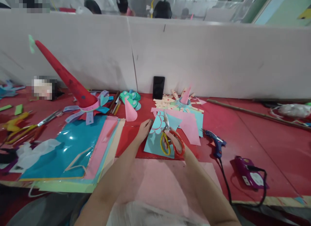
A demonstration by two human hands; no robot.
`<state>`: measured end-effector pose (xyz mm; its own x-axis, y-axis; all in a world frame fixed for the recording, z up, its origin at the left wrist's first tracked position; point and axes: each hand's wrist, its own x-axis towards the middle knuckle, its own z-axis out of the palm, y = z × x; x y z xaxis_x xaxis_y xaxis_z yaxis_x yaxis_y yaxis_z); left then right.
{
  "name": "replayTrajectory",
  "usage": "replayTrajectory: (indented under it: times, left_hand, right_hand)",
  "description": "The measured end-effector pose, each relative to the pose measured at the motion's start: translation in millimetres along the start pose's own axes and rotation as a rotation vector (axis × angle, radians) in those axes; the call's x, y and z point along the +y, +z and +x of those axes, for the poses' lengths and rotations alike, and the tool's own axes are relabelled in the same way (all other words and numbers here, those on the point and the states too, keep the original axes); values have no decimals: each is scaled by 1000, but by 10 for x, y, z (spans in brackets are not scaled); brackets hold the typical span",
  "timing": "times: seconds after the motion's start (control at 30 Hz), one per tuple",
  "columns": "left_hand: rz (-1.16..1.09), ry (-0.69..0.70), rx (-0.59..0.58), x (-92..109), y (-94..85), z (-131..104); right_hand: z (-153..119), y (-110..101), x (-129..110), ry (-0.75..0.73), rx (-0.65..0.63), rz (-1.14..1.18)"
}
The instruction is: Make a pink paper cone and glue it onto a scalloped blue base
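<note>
Fingers: right hand (174, 140) clamped on scissors (167, 121), left hand (145, 126) at 10 o'clock edge of blue paper (155, 144), pinch hard to tell | Paper: mid-desk (236, 122), glue gun (217, 143) at its 3 o'clock | Handling: likely light, bendy, easily creased; hold by margin

1. Phone (158, 86): black, upright against the white partition (218, 57), at the far edge of the red surface (279, 151).
2. Red cone (65, 75): tilted, left of centre, near the far edge.
3. Pink cone (130, 112): right of the red cone.
4. Glossy blue sheet (80, 141): left side, close to the near edge.
5. Blue glue gun (216, 142): right half — black cord (225, 180) reaching the near edge.
6. Purple box (247, 171): right side, near edge.
7. Stick (255, 112): slanted from the far edge toward the right edge.
</note>
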<state>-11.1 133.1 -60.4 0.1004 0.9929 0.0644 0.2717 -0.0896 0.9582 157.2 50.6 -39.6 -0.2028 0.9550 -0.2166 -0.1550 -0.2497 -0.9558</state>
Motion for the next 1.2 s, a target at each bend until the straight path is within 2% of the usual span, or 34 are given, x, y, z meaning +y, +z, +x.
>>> replayTrajectory:
  times: [0.2, 0.5, 0.7, 0.77, 0.87, 1.0, 1.07, 1.2]
  left_hand:
    - [156, 59, 37, -9, -108, -42]
    - [383, 64, -113, -81, -48, 0]
    - [449, 58, -159, -161, -63, -29]
    - [479, 37, -138, -174, -60, -38]
    - [451, 14, -116, -162, -51, -40]
    - [346, 29, -98, -123, -32, -25]
    - [242, 40, -54, -108, -16, -15]
    - [169, 80, -39, -73, 20, -11]
  right_hand:
    - [7, 0, 1, 36, -18, 19]
    - [105, 5, 135, 84, 30, 143]
    - [46, 9, 176, 126, 104, 225]
    - [22, -7, 197, 139, 87, 212]
    - [12, -26, 208, 146, 74, 179]
    - [43, -28, 152, 142, 134, 132]
    - [59, -30, 117, 143, 107, 111]
    - [69, -40, 99, 87, 77, 100]
